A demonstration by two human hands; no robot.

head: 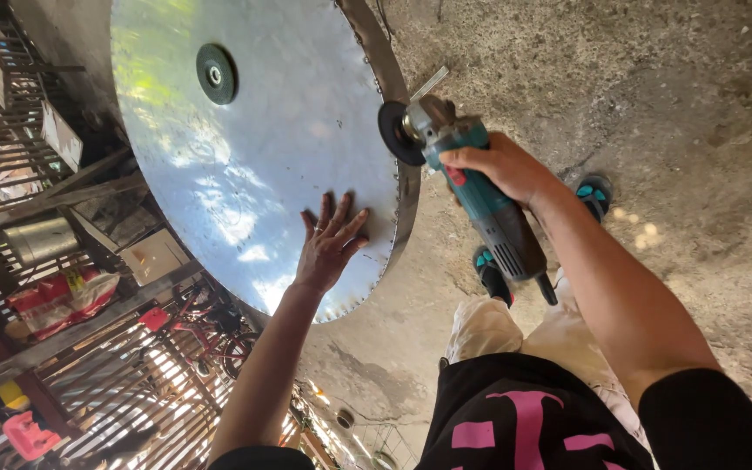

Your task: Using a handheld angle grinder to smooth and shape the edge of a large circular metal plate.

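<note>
Pressing left hand (pixel 331 241) on metal disc (pixel 245 130), right hand (pixel 498 165) holding grinder (pixel 472 187).

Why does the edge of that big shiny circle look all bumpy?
The big round silver metal disc has a jagged, notched rim near the left hand. The right hand holds a teal angle grinder there. No eye protection or gloves are visible.

A red and white plastic package (pixel 61 300) lies on the left shelf (pixel 89 324).
</note>
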